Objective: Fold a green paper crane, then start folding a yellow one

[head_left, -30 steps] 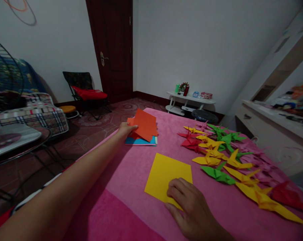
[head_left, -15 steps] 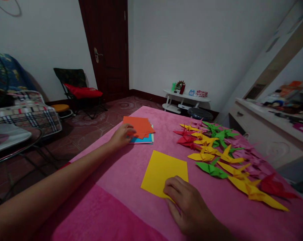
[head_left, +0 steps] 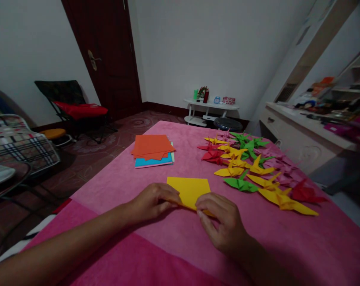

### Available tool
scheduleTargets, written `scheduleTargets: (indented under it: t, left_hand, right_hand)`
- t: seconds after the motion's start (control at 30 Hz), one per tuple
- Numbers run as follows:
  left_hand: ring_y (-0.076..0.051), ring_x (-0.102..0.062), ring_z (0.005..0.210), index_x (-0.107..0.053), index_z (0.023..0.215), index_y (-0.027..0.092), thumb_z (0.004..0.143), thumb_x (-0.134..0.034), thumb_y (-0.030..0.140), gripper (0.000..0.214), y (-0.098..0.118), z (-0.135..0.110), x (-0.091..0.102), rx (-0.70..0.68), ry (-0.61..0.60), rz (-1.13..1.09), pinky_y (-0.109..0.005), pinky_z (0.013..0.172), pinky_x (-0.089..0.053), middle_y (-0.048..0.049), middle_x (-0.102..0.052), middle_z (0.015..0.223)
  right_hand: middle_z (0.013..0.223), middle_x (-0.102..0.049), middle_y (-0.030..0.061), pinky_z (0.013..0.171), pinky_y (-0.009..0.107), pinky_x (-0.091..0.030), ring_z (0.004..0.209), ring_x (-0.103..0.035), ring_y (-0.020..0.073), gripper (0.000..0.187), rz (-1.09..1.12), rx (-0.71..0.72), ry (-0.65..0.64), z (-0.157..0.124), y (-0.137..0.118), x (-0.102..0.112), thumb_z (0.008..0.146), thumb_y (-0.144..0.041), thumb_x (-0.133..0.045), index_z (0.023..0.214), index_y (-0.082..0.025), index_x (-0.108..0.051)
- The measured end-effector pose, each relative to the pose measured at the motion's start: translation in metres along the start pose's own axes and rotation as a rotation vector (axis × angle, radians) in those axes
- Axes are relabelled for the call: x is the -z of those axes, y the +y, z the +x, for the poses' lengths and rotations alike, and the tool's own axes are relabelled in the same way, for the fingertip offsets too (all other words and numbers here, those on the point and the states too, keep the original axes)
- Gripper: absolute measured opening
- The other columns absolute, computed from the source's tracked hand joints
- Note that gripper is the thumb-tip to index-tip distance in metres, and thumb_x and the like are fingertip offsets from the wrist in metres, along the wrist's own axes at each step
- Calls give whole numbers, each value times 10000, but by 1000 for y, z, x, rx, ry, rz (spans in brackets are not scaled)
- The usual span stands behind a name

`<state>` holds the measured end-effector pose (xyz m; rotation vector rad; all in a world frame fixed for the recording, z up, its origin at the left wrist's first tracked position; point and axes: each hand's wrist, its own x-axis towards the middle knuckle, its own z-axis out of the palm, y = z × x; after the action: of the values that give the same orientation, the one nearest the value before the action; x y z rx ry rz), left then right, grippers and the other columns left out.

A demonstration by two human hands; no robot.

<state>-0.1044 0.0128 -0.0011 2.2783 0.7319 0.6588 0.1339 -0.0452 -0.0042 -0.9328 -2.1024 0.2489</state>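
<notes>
A square yellow paper sheet [head_left: 188,190] is on the plush pink cloth [head_left: 123,178], its near edge pinched by the left hand [head_left: 153,201] and right hand [head_left: 223,220]. Beyond lie stacked orange and blue paper sheets [head_left: 153,145]; multicoloured folded-paper birds [head_left: 260,169] spread rightward.

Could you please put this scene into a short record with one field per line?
Left hand: holds the yellow paper sheet at its near edge, left side
Right hand: holds the same edge, further right
Paper stack: orange sheets over a blue one, beyond the left hand
Origami cranes: yellow, green, red, pink; grouped at right
Surface: pink cloth
</notes>
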Motion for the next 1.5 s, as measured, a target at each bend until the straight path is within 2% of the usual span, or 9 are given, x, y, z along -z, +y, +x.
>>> scheduleTargets:
  t: [0.13,0.23,0.4,0.47,0.53,0.67,1.0,1.2,1.5]
  left_hand:
    - [-154,-658,740,-733,944,166,879,-539,359,281,-11,3,-2,232,65,-218,-228,659,-502,-54,-739,871]
    - [-139,-613,597,-726,792,123,858,-553,423,353,-17,1,10,319,8,-238,-214,546,-465,-37,-696,685]
    - [-247,-595,1062,-709,1022,197,810,-627,425,322,-44,15,44,68,323,274,-386,953,-451,-91,-686,1073]
    - [-320,-437,1272,-624,1207,225,716,-701,498,568,-65,25,57,59,387,570,-484,1074,-325,-119,-524,1354]
    - [-370,-342,1337,-498,1342,167,671,-702,577,813,-85,34,67,149,345,710,-516,1091,-285,-168,-418,1440]
    - [-331,-493,1230,-360,1426,102,724,-627,592,898,-107,43,78,311,177,679,-415,1001,-411,-191,-471,1400]
    - [-214,-608,810,-680,993,140,825,-455,340,345,-110,42,97,328,123,665,-270,719,-428,-71,-698,919]
    - [-156,-485,569,-601,641,140,812,-428,394,352,-116,45,104,491,290,628,-239,507,-286,-31,-568,578]
    - [-129,-410,491,-509,590,167,797,-427,406,327,-114,46,104,563,337,557,-236,470,-236,-2,-468,506]
  right_hand:
    - [1030,-676,93,870,375,-470,959,-616,231,347,-31,-90,-27,-1,11,-1,724,-152,-652,1068,-170,-611]
    - [906,-705,53,799,318,-496,860,-644,196,152,87,-258,-58,-1,22,-3,763,-154,-631,902,-188,-682]
    - [881,-714,30,759,260,-498,831,-651,161,142,310,-368,-139,2,30,-4,773,-119,-616,842,-196,-714]
    - [895,-717,25,800,272,-489,860,-647,165,177,314,-340,-149,3,29,-5,741,-91,-635,850,-202,-718]
    - [894,-717,18,805,276,-482,864,-642,162,202,311,-324,-157,2,28,-6,726,-70,-634,848,-208,-717]
    - [894,-717,3,807,277,-470,864,-633,153,219,305,-308,-172,2,29,-7,716,-51,-630,838,-213,-711]
    - [895,-701,-1,812,279,-463,869,-619,150,187,296,-342,-200,3,31,-7,729,-84,-641,851,-209,-708]
    - [896,-700,-2,813,279,-459,872,-617,152,188,295,-334,-200,3,31,-8,731,-86,-641,853,-213,-705]
    - [903,-698,5,813,283,-459,879,-617,158,165,295,-331,-202,3,32,-8,739,-98,-642,845,-211,-702]
